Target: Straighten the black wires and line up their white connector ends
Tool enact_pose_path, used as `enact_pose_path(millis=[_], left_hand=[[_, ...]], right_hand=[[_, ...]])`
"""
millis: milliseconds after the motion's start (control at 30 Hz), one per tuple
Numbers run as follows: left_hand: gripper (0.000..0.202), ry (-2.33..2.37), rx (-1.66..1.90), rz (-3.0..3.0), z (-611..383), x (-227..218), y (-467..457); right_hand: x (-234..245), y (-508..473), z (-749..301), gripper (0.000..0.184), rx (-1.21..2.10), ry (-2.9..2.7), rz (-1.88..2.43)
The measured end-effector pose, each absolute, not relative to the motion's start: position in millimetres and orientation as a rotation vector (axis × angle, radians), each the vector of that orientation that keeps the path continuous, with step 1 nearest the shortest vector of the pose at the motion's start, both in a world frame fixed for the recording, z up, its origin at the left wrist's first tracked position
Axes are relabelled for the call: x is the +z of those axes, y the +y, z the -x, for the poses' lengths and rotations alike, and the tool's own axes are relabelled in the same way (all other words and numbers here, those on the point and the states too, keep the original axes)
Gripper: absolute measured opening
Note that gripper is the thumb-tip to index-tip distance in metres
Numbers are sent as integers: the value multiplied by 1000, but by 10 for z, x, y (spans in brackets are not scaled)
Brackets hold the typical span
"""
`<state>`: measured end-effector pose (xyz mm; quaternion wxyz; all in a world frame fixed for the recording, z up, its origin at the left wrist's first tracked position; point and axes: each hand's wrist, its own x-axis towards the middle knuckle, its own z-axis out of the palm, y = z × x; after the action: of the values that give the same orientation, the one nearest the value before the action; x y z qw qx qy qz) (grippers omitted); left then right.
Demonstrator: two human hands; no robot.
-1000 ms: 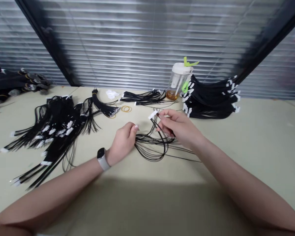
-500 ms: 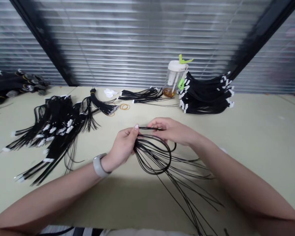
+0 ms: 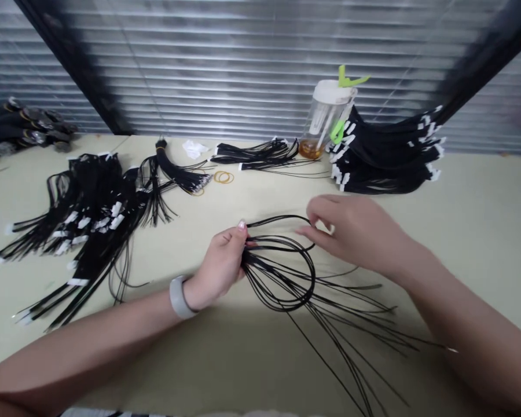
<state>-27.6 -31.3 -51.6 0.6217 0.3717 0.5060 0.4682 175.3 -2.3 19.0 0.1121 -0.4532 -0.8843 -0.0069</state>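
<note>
My left hand [image 3: 223, 255] is closed around a bundle of thin black wires [image 3: 282, 272], with the thumb on top. From that grip the wires form rounded loops, and their loose ends fan out to the lower right. My right hand [image 3: 347, 231] is at the right end of the upper wire loop, its fingers curled and its thumb pointing left. The loop passes at its thumb and forefinger, though the exact contact is partly hidden. A pale wristband [image 3: 181, 298] is on my left wrist.
Black cables with white connectors [image 3: 95, 214] are heaped at the left. Near the blinds lie a tied wire bundle [image 3: 178, 171], yellow rubber bands [image 3: 223, 177], crumpled tissue [image 3: 194, 149] and more wires [image 3: 256, 153]. A clear bottle [image 3: 323, 119] stands beside stacked black cables [image 3: 386, 153].
My right hand has moved right, away from the left, and the upper wire loop has widened. My left hand keeps its grip. The view has shifted slightly.
</note>
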Motion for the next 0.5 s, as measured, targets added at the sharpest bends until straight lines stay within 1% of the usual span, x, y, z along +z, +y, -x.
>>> enact_pose_path(millis=[33,133,300,400,500], left_hand=[[40,1170,1070,-865,279,-531,-311],[43,1184,1045,-926,286,-558,-322],[43,1196,1024,-1090,302,-542,-355],[43,1207,1002,-1165,302,-516,-368],[42,1234,986,-1220,293,-492,-382]], right_hand=[[265,-78,-1766,28,78,-2668,1323],[369,-177,-1778,31,546,-2825,1281],[200,-113,-1679,28,1201,-2584,1210],[105,-81,-1596,27,1358,-2452,1124],[68,-110,-1525,23,1304,-2410,1085]])
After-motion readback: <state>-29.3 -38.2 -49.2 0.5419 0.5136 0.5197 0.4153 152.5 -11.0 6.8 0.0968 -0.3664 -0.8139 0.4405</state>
